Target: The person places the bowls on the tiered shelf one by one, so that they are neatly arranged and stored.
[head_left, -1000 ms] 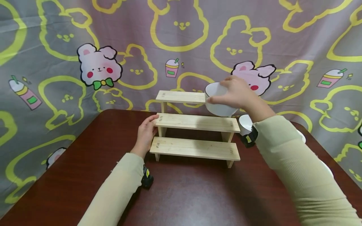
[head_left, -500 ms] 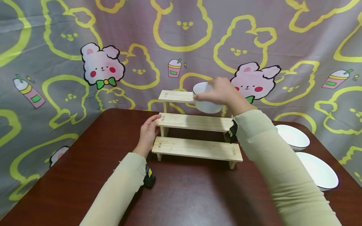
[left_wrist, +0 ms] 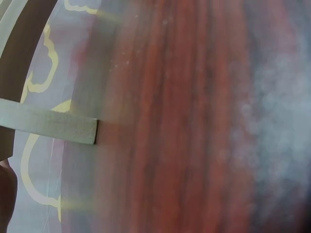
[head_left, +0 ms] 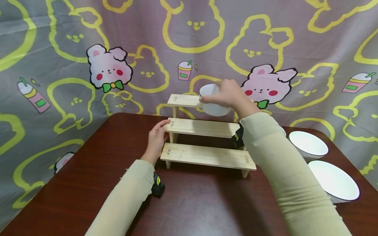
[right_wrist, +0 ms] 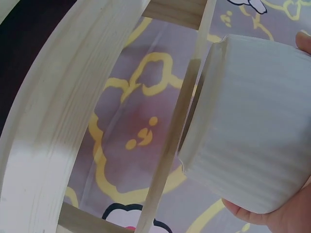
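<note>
A three-tier wooden display stand (head_left: 203, 127) is on the table. My left hand (head_left: 156, 139) grips the left end of its middle shelf; in the left wrist view only a bit of finger (left_wrist: 7, 194) shows. My right hand (head_left: 228, 95) holds a white bowl (head_left: 214, 111) with a dark rim, thumb and fingers spread round its sides. The bowl is at the right part of the top shelf (head_left: 184, 100); in the right wrist view its ribbed outer wall (right_wrist: 257, 121) is beside the shelf's edge. Whether its base touches wood cannot be seen.
Two larger white bowls, one farther back (head_left: 308, 143) and one nearer (head_left: 333, 182), stand on the dark red-brown table (head_left: 195, 200) at right. My right sleeve (head_left: 274, 157) hides part of the table. A patterned curtain (head_left: 141, 29) hangs behind the stand.
My right hand has carried the bowl leftward and slightly up along the top shelf. The left hand keeps its place on the stand. The view has shifted slightly.
</note>
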A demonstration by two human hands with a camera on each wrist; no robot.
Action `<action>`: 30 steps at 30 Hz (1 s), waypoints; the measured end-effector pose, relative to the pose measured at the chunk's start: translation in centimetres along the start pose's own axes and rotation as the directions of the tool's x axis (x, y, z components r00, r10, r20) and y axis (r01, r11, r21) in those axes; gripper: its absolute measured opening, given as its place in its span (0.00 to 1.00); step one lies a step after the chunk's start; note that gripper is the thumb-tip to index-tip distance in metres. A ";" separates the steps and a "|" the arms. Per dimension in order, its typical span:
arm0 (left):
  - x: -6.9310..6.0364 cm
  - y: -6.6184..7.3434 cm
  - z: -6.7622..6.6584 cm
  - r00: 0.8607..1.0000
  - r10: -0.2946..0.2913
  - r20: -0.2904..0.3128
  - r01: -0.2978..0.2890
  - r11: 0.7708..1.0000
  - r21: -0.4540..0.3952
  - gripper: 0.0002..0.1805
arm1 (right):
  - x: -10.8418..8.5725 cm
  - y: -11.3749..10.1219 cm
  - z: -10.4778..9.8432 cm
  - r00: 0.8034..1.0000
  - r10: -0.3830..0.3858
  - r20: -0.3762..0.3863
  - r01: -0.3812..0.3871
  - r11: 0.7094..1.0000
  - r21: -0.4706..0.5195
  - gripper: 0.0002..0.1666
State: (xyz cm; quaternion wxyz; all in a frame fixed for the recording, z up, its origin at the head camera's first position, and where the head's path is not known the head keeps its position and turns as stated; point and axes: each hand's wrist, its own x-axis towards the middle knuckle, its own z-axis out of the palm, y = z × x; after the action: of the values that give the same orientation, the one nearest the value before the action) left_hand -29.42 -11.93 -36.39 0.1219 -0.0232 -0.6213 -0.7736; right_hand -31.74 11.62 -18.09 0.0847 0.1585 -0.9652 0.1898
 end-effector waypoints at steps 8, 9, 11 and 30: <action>-0.1 -0.1 -0.2 1.000 -0.013 -0.016 0.013 1.000 0.002 0.17 | 0.3 -0.5 0.3 0.999 0.013 0.035 -0.013 1.000 -0.011 0.45; -0.1 0.0 -0.2 1.000 -0.012 -0.014 0.012 1.000 0.006 0.17 | 0.3 -0.6 0.2 0.999 0.019 0.043 -0.018 1.000 -0.014 0.45; -0.1 0.1 -0.2 1.000 -0.009 -0.015 0.009 1.000 0.011 0.17 | 0.4 -0.7 0.2 0.998 0.027 0.054 -0.026 0.999 -0.023 0.45; -0.3 0.1 -0.2 1.000 0.002 0.001 -0.002 1.000 0.015 0.18 | 0.9 -0.4 0.4 0.995 0.093 0.031 -0.092 0.995 -0.034 0.57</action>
State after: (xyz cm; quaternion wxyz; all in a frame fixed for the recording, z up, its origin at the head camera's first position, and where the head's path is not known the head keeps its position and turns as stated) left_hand -29.10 -12.14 -36.35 0.1225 -0.0234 -0.6272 -0.7688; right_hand -32.43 10.86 -18.10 0.0626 0.1153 -0.9757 0.1752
